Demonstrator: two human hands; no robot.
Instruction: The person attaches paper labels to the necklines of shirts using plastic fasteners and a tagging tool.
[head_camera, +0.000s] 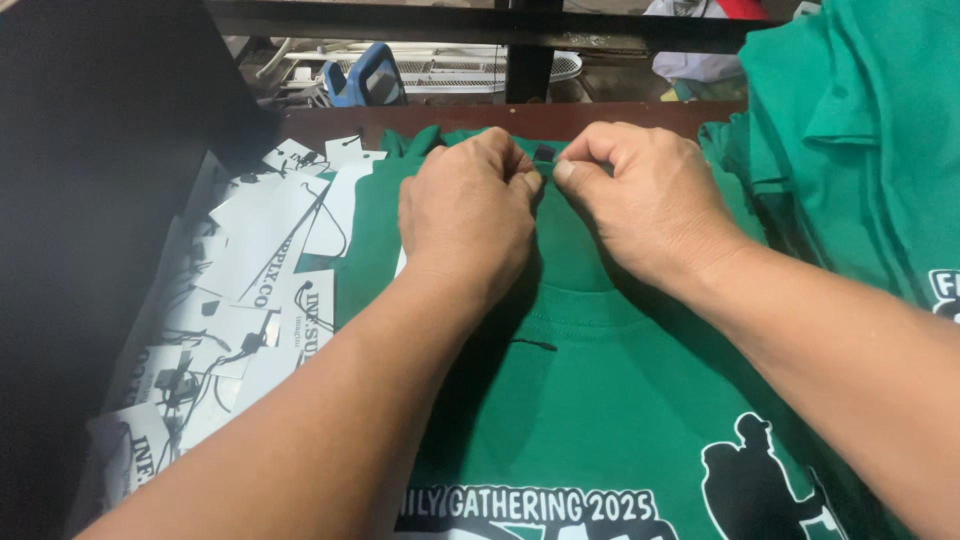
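Note:
A green T-shirt (590, 370) lies flat in front of me, with white lettering and a black figure print near its lower edge. My left hand (465, 210) and my right hand (640, 200) sit side by side at the shirt's far edge. Both are closed, pinching the green fabric by the collar area between thumb and fingers. A small dark spot shows on the cloth between the two thumbs.
Several white printed film sheets (250, 290) lie scattered to the left of the shirt. A stack of green shirts (860, 140) rises at the right. A dark panel (90, 200) stands at the left, and a brown table edge (350, 120) runs behind.

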